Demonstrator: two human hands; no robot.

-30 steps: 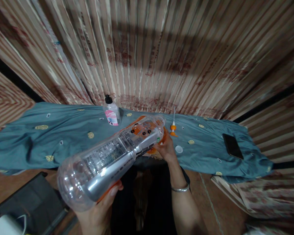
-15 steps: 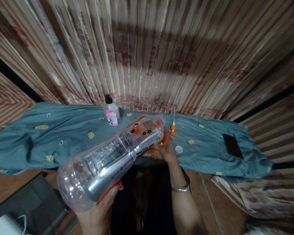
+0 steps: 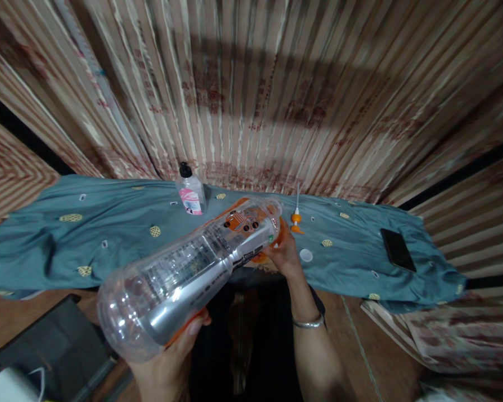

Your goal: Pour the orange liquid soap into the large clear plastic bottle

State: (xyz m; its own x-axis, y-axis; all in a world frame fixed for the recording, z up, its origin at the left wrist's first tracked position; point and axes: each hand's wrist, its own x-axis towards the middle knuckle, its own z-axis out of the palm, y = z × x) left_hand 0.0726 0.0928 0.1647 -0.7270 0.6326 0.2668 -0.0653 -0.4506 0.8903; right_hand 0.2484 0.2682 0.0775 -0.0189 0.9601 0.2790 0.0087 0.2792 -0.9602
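A large clear plastic bottle [image 3: 180, 279] with a silver and orange label is held slantwise above the cloth, its rounded base low at the left and its narrower end up at the right. My left hand [image 3: 176, 349] grips it from below near the base, the thumb along the label. At the narrower end my right hand [image 3: 283, 254] closes round the underside; most of its fingers are hidden behind the plastic. Just beyond this hand lie an orange pump head [image 3: 296, 219] with a white tube and a small white disc [image 3: 305, 255].
A small clear bottle [image 3: 191, 195] with a black top and pink label stands at the back of the teal cloth [image 3: 121, 234]. To the right lies a black phone [image 3: 397, 249]. Striped curtains [image 3: 251, 84] hang behind. A dark case [image 3: 54, 346] sits lower left.
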